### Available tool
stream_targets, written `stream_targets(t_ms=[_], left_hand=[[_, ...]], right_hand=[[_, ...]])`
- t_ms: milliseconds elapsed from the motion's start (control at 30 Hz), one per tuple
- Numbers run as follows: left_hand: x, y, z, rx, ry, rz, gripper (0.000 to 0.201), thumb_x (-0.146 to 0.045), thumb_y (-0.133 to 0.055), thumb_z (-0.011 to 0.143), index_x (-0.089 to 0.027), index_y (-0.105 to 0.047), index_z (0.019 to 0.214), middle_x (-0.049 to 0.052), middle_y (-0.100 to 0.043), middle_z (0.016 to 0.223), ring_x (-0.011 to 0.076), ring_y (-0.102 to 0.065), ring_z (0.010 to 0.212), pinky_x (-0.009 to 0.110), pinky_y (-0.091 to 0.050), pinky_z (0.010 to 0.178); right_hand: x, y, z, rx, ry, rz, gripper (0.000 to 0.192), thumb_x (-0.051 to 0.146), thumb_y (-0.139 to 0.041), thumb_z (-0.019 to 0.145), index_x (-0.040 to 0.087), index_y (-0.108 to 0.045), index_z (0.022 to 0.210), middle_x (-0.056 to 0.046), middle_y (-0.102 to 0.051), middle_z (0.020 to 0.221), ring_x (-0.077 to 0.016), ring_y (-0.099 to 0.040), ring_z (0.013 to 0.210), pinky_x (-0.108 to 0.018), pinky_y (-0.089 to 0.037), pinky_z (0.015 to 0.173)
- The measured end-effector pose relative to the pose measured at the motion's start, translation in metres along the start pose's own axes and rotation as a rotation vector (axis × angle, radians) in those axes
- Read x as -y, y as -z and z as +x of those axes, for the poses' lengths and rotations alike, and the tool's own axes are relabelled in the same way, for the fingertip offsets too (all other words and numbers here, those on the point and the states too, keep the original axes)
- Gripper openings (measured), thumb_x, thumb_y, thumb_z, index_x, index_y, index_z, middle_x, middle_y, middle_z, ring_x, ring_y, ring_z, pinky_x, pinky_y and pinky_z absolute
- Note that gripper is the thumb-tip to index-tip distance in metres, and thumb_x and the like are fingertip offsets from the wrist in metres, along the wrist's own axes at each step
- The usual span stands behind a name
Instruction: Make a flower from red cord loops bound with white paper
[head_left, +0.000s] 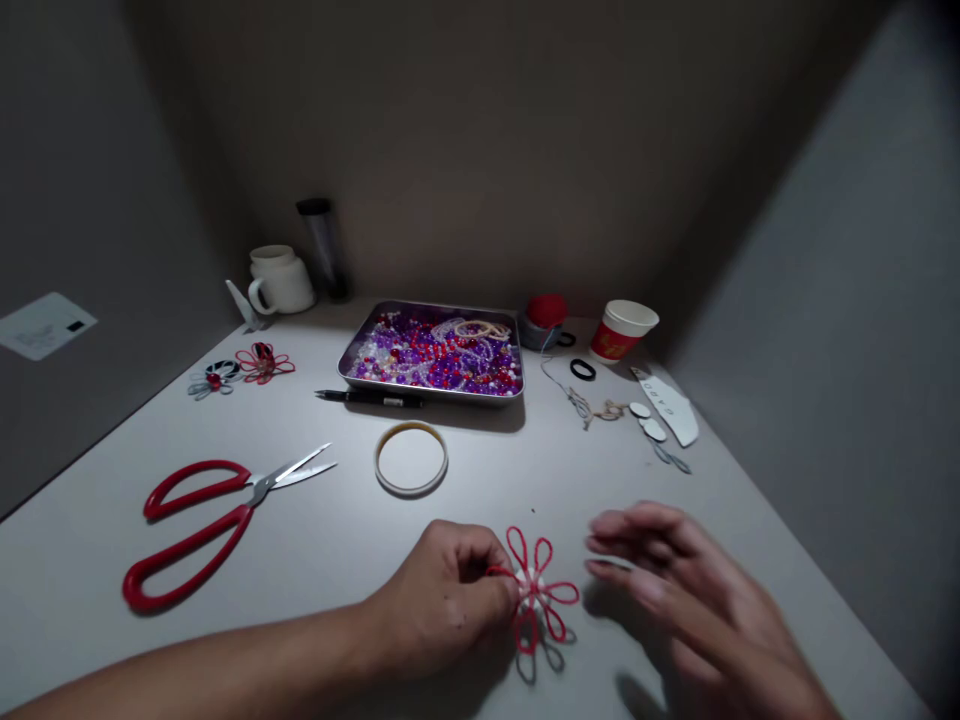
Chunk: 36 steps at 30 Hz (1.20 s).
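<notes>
My left hand (457, 600) pinches a red cord flower (532, 590) by one side between thumb and fingers. Several thin red loops fan out round its whitish centre, and its shadow falls on the table just below. To the right of the flower, my right hand (675, 590) is raised over the table, slightly blurred, with thumb and fingers apart and nothing seen between them. Red-handled scissors (259, 490) lie with parted blades to the left. A roll of tape (411, 459) lies flat beyond my left hand.
A metal tray (431, 393) of purple, red and clear beads stands at the back, a pen (367, 398) before it. Finished cord flowers (264, 363) lie left, near a white mug (280, 281). Red yarn (547, 311), a paper cup (624, 330) and white discs (654, 430) are right. Walls enclose the table.
</notes>
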<state>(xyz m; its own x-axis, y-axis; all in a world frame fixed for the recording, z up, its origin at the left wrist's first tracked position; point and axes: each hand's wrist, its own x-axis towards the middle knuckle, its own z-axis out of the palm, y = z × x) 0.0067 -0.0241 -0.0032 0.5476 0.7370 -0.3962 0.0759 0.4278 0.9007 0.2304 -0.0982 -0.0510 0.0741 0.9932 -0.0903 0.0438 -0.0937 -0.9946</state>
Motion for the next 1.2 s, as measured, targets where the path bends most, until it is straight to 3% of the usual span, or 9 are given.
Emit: stream_targets(t_ms=[100, 233, 400, 600, 767, 1000, 1200], left_hand=[[0.000, -0.001, 0.000, 0.009, -0.025, 0.017, 0.011, -0.021, -0.055, 0.067, -0.014, -0.050, 0.060, 0.000, -0.054, 0.050, 0.0059, -0.039, 0.038, 0.018, -0.028, 0.037], [0.001, -0.002, 0.001, 0.013, -0.070, 0.071, 0.010, -0.019, -0.054, 0.068, -0.013, -0.051, 0.060, 0.002, -0.056, 0.052, 0.0081, -0.044, 0.044, 0.019, -0.030, 0.041], [0.001, -0.003, 0.000, 0.044, -0.078, 0.117, 0.011, -0.022, -0.055, 0.069, -0.013, -0.052, 0.063, 0.006, -0.061, 0.058, 0.0113, -0.050, 0.049, 0.021, -0.034, 0.045], [-0.004, -0.001, -0.004, 0.083, -0.077, 0.100, 0.023, -0.034, -0.053, 0.075, -0.012, -0.055, 0.068, -0.002, -0.048, 0.048, 0.0074, -0.039, 0.040, 0.019, -0.027, 0.039], [-0.005, -0.004, -0.004, 0.091, -0.107, 0.107, 0.018, -0.027, -0.054, 0.075, -0.012, -0.053, 0.065, 0.001, -0.054, 0.054, 0.0072, -0.041, 0.045, 0.019, -0.030, 0.043], [0.000, -0.008, -0.002, 0.024, -0.081, 0.126, 0.022, -0.030, -0.056, 0.075, -0.012, -0.052, 0.064, 0.001, -0.052, 0.053, 0.0080, -0.043, 0.046, 0.020, -0.031, 0.045], [0.004, -0.010, 0.000, -0.020, -0.130, 0.122, 0.028, -0.035, -0.056, 0.077, -0.013, -0.050, 0.061, -0.002, -0.048, 0.049, 0.0071, -0.039, 0.043, 0.019, -0.030, 0.043]], right_hand=[[0.055, -0.040, 0.027, 0.073, -0.196, 0.245, 0.031, 0.030, -0.066, 0.072, 0.023, -0.051, 0.099, -0.006, -0.061, 0.092, -0.0225, -0.060, 0.083, -0.035, -0.049, 0.071], [0.062, -0.064, 0.024, 0.140, -0.283, 0.327, 0.041, 0.025, -0.071, 0.064, 0.021, -0.046, 0.095, 0.000, -0.057, 0.073, -0.0139, -0.055, 0.061, -0.026, -0.047, 0.055], [0.055, -0.063, 0.019, 0.137, -0.286, 0.338, 0.037, 0.019, -0.069, 0.064, 0.020, -0.042, 0.090, 0.004, -0.054, 0.067, -0.0105, -0.051, 0.058, -0.022, -0.043, 0.054], [0.057, -0.060, 0.022, 0.176, -0.297, 0.393, 0.039, 0.018, -0.064, 0.063, 0.020, -0.038, 0.092, 0.004, -0.055, 0.068, -0.0112, -0.052, 0.055, -0.025, -0.042, 0.052], [0.056, -0.060, 0.021, 0.204, -0.318, 0.306, 0.042, 0.014, -0.062, 0.060, 0.019, -0.038, 0.095, 0.005, -0.051, 0.066, -0.0104, -0.048, 0.056, -0.025, -0.040, 0.053], [0.052, -0.064, 0.022, 0.223, -0.295, 0.232, 0.042, 0.010, -0.059, 0.060, 0.018, -0.040, 0.097, 0.006, -0.051, 0.063, -0.0090, -0.046, 0.054, -0.024, -0.038, 0.052], [0.054, -0.061, 0.020, 0.240, -0.246, 0.315, 0.040, 0.014, -0.061, 0.065, 0.018, -0.041, 0.100, 0.002, -0.054, 0.073, -0.0106, -0.050, 0.060, -0.025, -0.039, 0.054]])
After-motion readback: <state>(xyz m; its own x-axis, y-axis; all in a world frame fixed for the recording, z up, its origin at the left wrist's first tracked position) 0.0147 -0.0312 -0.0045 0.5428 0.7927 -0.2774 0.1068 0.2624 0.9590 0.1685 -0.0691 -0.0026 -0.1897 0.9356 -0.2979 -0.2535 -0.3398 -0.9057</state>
